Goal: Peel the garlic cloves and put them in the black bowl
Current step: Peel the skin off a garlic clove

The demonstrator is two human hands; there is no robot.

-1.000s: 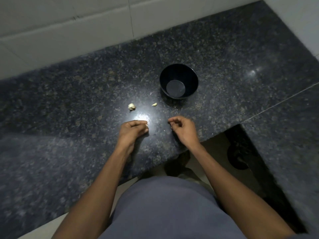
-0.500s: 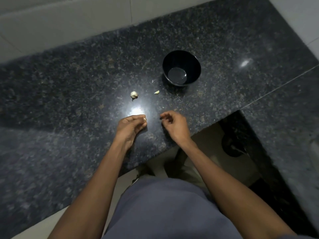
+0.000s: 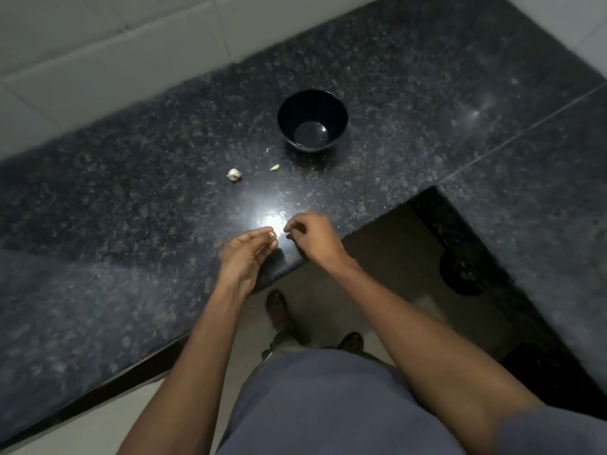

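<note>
Nearest the viewer, a grey-blue garment covers the person's torso, and two dark shoes stand on the pale floor below the counter's front edge. Both bare forearms reach forward over that edge. The left hand is loosely curled, palm turned inward, with a small pale garlic clove pinched at the tips of its thumb and forefinger. The right hand sits just beside it, fingers bent into a partial curl with the fingertips pointed toward the clove; whether they touch it, or hold any skin, cannot be determined owing to blur. Both hands hover over the near rim of the dark speckled granite countertop, beside a bright light reflection on the stone. Farther back, a whitish garlic piece lies on the counter, and a smaller yellowish fragment lies to its right, the two apart. Beyond these stands the black bowl, upright, its visible interior bare, near the fragment but not touching it. To the right, the counter turns a corner around a dark recess. White wall tiles close the far side.
</note>
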